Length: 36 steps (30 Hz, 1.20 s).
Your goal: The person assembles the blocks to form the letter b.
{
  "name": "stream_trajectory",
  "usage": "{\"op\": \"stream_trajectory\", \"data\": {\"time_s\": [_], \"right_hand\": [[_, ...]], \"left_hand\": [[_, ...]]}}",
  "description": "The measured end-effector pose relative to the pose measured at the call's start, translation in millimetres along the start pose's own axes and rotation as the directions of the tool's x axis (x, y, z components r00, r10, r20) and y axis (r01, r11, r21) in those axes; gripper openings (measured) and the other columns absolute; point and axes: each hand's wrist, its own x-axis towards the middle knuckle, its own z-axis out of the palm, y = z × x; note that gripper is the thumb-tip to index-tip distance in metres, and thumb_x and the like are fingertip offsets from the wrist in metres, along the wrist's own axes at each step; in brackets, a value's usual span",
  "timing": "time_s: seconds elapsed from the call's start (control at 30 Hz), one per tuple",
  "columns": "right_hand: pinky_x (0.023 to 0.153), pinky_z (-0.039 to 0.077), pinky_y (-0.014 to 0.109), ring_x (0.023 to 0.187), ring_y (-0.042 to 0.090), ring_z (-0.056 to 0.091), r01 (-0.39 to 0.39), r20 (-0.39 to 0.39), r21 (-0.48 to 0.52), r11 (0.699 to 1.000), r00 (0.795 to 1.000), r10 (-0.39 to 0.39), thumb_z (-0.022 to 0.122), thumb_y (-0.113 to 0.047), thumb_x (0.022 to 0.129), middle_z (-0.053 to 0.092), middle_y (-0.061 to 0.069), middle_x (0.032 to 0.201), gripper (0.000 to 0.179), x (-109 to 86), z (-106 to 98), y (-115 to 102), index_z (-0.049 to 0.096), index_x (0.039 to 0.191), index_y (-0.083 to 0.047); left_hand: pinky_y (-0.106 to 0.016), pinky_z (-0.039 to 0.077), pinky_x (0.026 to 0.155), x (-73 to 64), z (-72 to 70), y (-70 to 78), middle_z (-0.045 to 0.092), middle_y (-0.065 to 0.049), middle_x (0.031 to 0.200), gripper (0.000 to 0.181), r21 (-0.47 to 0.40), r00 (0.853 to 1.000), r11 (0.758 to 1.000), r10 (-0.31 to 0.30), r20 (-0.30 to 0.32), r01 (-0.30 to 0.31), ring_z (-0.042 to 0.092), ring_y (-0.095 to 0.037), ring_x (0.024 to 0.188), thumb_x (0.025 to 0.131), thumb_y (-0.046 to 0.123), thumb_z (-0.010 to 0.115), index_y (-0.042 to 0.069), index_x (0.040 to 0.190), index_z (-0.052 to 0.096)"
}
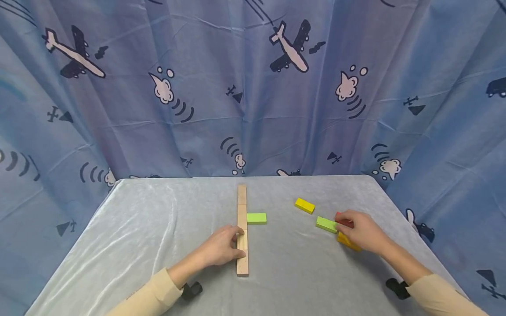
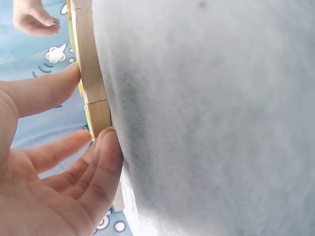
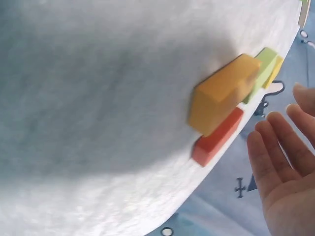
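Several plain wooden blocks (image 1: 242, 216) lie end to end in a straight row. My left hand (image 1: 222, 245) touches this row near its close end, thumb and fingertips spread along the wooden blocks (image 2: 91, 54). Against the row's right side lies a light green block (image 1: 257, 218), pointing outward. Over on the right, my right hand (image 1: 365, 230) hovers with relaxed fingers above a red block (image 3: 216, 137) and an orange block (image 3: 224, 91). In the right wrist view nothing is between the fingers of that hand. A second light green block (image 1: 326, 224) lies beside its fingertips.
A yellow block (image 1: 305, 206) lies farther back, left of the right-hand group. Everything rests on a table with a pale grey cloth (image 1: 292, 272). A blue printed curtain (image 1: 197, 87) hangs behind the table and at its sides.
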Motion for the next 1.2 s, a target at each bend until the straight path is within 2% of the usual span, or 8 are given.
{"op": "stream_trajectory", "data": {"time_s": [0.27,0.5,0.63,0.87,1.2], "right_hand": [[0.086,0.054,0.051,0.096,0.026,0.065,-0.076,0.033,0.032,0.997,0.997,0.075,0.075,-0.016,0.092,0.071,0.011,0.107,0.03,-0.7,6,16,0.072,0.116,0.001],[0.08,0.055,0.042,0.091,0.022,0.065,-0.066,0.031,0.056,0.996,0.997,0.064,0.076,-0.014,0.09,0.071,0.009,0.104,0.031,4.8,18,20,0.072,0.115,0.004],[0.078,0.054,0.038,0.088,0.02,0.062,-0.064,0.04,0.051,0.997,0.997,0.062,0.077,-0.011,0.089,0.07,0.007,0.103,0.03,10.8,23,19,0.072,0.115,0.003],[0.077,0.055,0.041,0.086,0.02,0.062,-0.068,0.052,0.038,0.997,0.996,0.066,0.08,-0.008,0.086,0.07,0.009,0.101,0.03,21.0,23,12,0.072,0.112,0.004],[0.077,0.052,0.037,0.09,0.02,0.061,-0.079,0.033,0.109,0.991,0.997,0.076,0.078,-0.013,0.088,0.069,0.008,0.106,0.031,24.5,33,0,0.073,0.116,0.001]], "left_hand": [[-0.034,0.048,0.072,-1.8,-0.5,-0.6,0.06,-0.008,0.105,0.054,0.003,1.0,1.0,0.003,-0.005,-0.003,0.054,-0.016,0.085,0.084,0.022,0.084,0.001,0.128,0.061],[-0.035,0.048,0.073,-2.4,-0.2,-2.9,0.06,-0.008,0.105,0.054,0.006,1.0,1.0,-0.002,-0.002,0.002,0.055,-0.016,0.086,0.084,0.022,0.084,0.001,0.129,0.061],[-0.036,0.048,0.074,-1.4,-0.1,-3.4,0.061,-0.009,0.106,0.054,0.007,1.0,1.0,-0.012,0.001,0.012,0.055,-0.017,0.088,0.085,0.022,0.083,0.002,0.13,0.061],[-0.036,0.048,0.074,1.6,-1.1,-2.0,0.061,-0.009,0.105,0.054,0.005,1.0,1.0,-0.005,0.002,0.005,0.055,-0.017,0.086,0.085,0.021,0.084,0.0,0.129,0.061],[-0.037,0.049,0.076,1.7,0.4,-3.6,0.062,-0.009,0.108,0.055,0.011,1.0,1.0,-0.011,0.006,0.011,0.057,-0.018,0.09,0.085,0.022,0.084,0.001,0.13,0.061]]}}
